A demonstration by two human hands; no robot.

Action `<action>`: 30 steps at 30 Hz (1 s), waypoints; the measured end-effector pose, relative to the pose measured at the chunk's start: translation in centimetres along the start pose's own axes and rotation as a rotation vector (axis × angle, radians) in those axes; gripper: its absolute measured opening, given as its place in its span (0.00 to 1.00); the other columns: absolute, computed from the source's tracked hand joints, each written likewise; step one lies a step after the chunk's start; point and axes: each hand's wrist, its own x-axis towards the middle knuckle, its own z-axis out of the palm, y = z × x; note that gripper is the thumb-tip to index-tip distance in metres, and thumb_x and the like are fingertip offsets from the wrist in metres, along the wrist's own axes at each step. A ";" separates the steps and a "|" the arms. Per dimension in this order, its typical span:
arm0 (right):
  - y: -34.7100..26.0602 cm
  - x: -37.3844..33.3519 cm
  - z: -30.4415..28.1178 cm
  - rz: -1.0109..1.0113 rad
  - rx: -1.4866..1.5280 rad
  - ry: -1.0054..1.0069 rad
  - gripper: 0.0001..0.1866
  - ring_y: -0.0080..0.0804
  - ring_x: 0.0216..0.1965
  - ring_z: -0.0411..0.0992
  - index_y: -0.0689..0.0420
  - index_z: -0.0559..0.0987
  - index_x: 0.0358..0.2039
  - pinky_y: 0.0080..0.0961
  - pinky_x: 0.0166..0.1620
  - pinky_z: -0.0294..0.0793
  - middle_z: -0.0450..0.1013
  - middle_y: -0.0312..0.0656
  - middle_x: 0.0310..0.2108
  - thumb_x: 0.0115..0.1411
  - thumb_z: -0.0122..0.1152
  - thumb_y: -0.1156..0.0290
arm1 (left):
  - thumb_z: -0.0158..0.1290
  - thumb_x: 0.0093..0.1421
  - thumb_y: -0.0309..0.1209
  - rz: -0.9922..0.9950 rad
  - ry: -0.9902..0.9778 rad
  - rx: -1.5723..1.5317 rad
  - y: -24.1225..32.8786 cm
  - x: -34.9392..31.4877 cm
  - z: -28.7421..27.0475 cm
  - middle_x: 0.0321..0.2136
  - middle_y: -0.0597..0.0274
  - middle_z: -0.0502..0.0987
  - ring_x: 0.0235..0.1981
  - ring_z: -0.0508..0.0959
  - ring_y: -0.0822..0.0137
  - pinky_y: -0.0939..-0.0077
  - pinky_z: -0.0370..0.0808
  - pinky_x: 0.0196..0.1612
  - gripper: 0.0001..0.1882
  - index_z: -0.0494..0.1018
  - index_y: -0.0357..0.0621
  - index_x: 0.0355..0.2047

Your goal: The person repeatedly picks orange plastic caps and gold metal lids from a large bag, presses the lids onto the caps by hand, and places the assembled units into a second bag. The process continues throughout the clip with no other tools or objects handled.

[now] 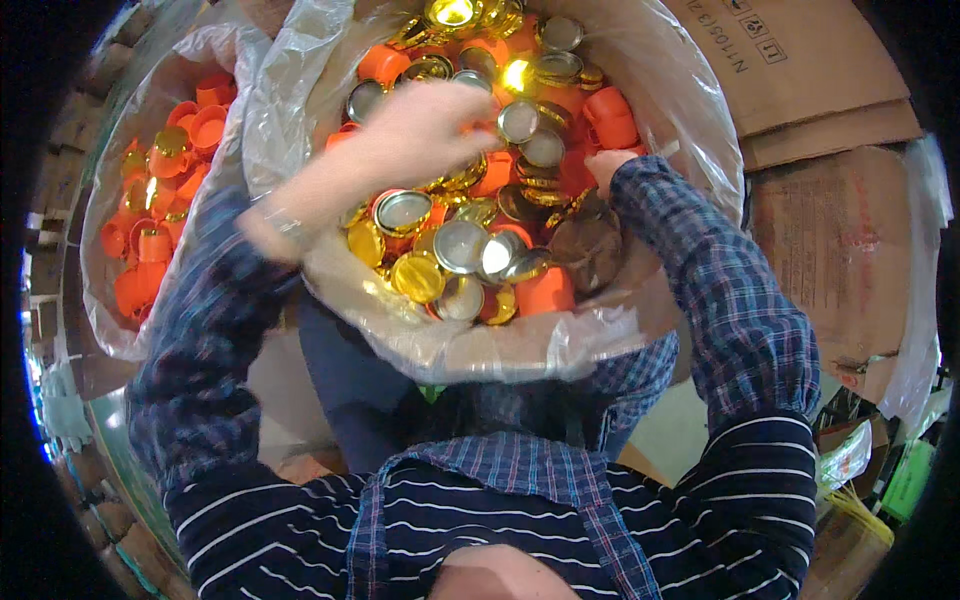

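A large box lined with clear plastic [715, 120] holds a loose heap of orange plastic cups [545, 292] and round gold and silver metal lids [461, 246]. My left hand [430, 125] reaches across the heap, smeared by motion. Its fingers point down among lids and orange pieces, so a hold cannot be made out. At the right side of the box, my right hand [608, 168] is next to an orange cup [609, 117]. The sleeve and the heap hide most of its fingers. Below it lies a dark brownish round shape [586, 250].
At the left stands a second plastic-lined container [100, 300] with orange cups [207, 128] and some gold lids. Cardboard boxes [830, 260] flank the right side. Farther right, a green object [908, 480] sits near crumpled clear plastic [848, 460].
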 end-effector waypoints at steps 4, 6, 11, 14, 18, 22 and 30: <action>0.4 3.8 2.4 -0.016 -0.040 -0.214 0.19 0.49 0.52 0.75 0.58 0.80 0.48 0.42 0.53 0.76 0.77 0.51 0.49 0.57 0.60 0.68 | 0.60 0.56 0.38 0.130 -0.474 0.130 -1.6 9.2 12.1 0.37 0.49 0.80 0.42 0.80 0.46 0.51 0.77 0.43 0.16 0.77 0.42 0.40; 1.5 3.8 1.5 0.011 -0.033 -0.238 0.18 0.49 0.53 0.75 0.60 0.80 0.49 0.41 0.54 0.76 0.77 0.53 0.50 0.59 0.57 0.71 | 0.59 0.54 0.35 0.205 -0.527 0.214 -2.4 12.3 18.1 0.38 0.48 0.81 0.43 0.80 0.47 0.53 0.78 0.44 0.14 0.77 0.43 0.40; 6.5 1.6 -4.1 0.187 0.032 -0.051 0.17 0.51 0.48 0.76 0.62 0.81 0.44 0.40 0.51 0.76 0.78 0.56 0.45 0.56 0.59 0.68 | 0.54 0.58 0.38 0.221 -0.604 0.328 -2.6 15.0 29.4 0.45 0.59 0.82 0.47 0.81 0.56 0.57 0.75 0.53 0.15 0.83 0.51 0.43; 8.2 0.4 -7.0 0.120 0.156 0.065 0.15 0.52 0.44 0.77 0.60 0.81 0.41 0.41 0.48 0.76 0.78 0.56 0.40 0.55 0.60 0.67 | 0.52 0.58 0.35 0.150 -0.624 0.322 -1.4 14.2 30.9 0.40 0.58 0.84 0.45 0.83 0.61 0.54 0.66 0.60 0.13 0.83 0.53 0.40; 7.5 -2.2 -8.5 0.083 0.307 0.450 0.14 0.52 0.40 0.77 0.59 0.80 0.38 0.41 0.45 0.76 0.79 0.53 0.36 0.55 0.61 0.64 | 0.51 0.58 0.33 0.158 -0.535 0.188 -0.4 13.0 25.5 0.39 0.51 0.83 0.44 0.83 0.55 0.58 0.73 0.53 0.12 0.82 0.47 0.37; 5.8 -6.7 -9.5 0.125 0.495 0.772 0.13 0.48 0.37 0.78 0.60 0.78 0.37 0.39 0.41 0.76 0.78 0.51 0.32 0.57 0.61 0.64 | 0.50 0.62 0.36 -0.262 -0.315 -0.231 0.0 10.3 14.9 0.37 0.45 0.80 0.42 0.81 0.51 0.60 0.77 0.46 0.15 0.77 0.37 0.40; -9.3 -19.1 -8.7 -0.284 0.912 1.297 0.15 0.35 0.40 0.76 0.64 0.74 0.36 0.30 0.42 0.76 0.77 0.49 0.48 0.50 0.68 0.75 | 0.46 0.71 0.35 -0.547 0.385 -1.796 10.9 -3.5 -0.5 0.48 0.56 0.77 0.49 0.78 0.65 0.65 0.74 0.57 0.17 0.70 0.35 0.52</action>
